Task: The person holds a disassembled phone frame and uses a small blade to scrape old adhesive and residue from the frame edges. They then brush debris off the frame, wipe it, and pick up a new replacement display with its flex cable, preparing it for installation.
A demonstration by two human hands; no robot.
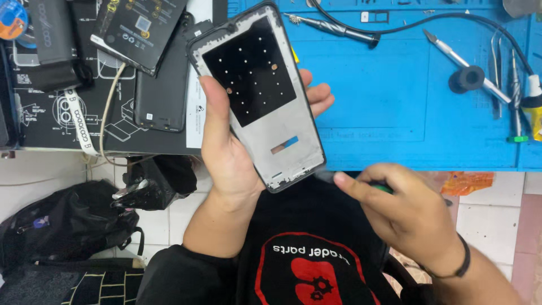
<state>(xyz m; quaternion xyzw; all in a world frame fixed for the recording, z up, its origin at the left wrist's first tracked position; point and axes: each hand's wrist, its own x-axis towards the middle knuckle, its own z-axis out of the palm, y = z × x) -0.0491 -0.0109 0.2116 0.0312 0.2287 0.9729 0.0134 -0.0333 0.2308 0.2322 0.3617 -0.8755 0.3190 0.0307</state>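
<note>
Head view, the only one. Left hand (226,152) is clamped on a phone mid-frame (261,96), thumb along its left edge, fingertips showing past the right edge. The frame is held tilted, above the near edge of the blue work mat (395,101), its bottom end toward the person. Inner face up: black panel at the upper part, bare grey metal below, one small slot cut through.

Right hand (401,209) is closed around a green-handled tool (384,188), mostly hidden by the fingers; tip not visible. It sits just right of the frame's lower corner, not clearly touching it.

Judgement on handling: the frame looks light, thin and stiff, but prone to flex or bend if squeezed across the middle. Best held by the long side rails, as now, keeping off the black panel.

Far right on the mat: tweezers (495,62), a screwdriver (333,26). Far left: a black phone (161,96) on a dark mat (51,121).
</note>
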